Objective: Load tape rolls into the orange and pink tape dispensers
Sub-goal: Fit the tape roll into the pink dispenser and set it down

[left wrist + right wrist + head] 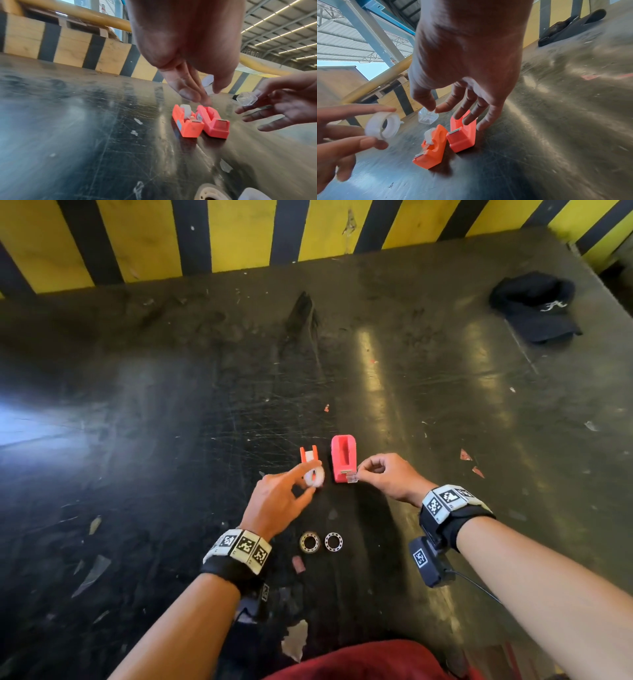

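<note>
The orange dispenser (pixel 307 455) (pixel 433 146) stands on the dark table with a white roll in its slot. Right beside it is the pink dispenser (pixel 343 458) (pixel 463 135), its slot bare. My left hand (pixel 312 481) (pixel 385 125) pinches a white tape roll (pixel 317 474) (pixel 382 127) between thumb and forefinger, just above the near end of the orange dispenser. My right hand (pixel 358 474) (pixel 435 108) pinches a small clear plastic piece (pixel 350 477) (pixel 247 99) (pixel 428 117) at the pink dispenser's cutter end, other fingers spread.
Two ring-shaped tape cores (pixel 310 542) (pixel 333 541) lie on the table (pixel 171 440) near my left wrist. A black cap (pixel 534 306) sits at the far right. Paper scraps litter the surface. A yellow-and-black striped wall (pixel 239 234) borders the far edge.
</note>
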Motion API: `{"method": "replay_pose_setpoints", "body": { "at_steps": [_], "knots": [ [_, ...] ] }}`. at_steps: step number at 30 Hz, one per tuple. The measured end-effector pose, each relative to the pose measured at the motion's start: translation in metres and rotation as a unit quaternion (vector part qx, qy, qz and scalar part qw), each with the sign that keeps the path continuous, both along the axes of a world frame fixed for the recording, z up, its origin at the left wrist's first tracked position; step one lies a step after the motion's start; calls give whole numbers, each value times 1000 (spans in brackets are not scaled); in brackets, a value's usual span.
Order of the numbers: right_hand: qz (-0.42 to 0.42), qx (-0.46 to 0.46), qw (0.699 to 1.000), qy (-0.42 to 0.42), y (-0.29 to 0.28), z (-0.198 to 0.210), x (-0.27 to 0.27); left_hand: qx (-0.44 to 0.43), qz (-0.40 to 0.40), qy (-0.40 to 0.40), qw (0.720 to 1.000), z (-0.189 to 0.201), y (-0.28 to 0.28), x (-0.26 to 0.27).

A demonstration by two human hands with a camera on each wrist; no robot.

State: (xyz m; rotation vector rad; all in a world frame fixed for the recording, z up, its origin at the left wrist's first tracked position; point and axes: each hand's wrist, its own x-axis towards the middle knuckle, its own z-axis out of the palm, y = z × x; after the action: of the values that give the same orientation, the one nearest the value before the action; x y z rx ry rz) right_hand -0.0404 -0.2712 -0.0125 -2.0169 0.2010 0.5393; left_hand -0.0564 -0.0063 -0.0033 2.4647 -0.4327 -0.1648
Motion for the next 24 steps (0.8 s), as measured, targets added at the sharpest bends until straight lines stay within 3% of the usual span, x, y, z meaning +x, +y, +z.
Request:
{"method": "replay_pose_setpoints", "body": {
  "at_steps": [5,8,14,20,24],
  "knots": [
    [17,29,999,-14,21,2,5,-182,83,91,976,5,7,-8],
    [23,29,999,-10,27,2,8,-244,114,114,956,14,0,-12],
    [9,49,999,-5,26,8,11,-306,144,138,931,17,-7,-5],
    [-9,57,998,-18,26,13,13,-376,158,257,876,17,-7,9],
    [-15,71,997,-20,32,18,14,-339,102,280,892,11,-7,15]
  ]
}}
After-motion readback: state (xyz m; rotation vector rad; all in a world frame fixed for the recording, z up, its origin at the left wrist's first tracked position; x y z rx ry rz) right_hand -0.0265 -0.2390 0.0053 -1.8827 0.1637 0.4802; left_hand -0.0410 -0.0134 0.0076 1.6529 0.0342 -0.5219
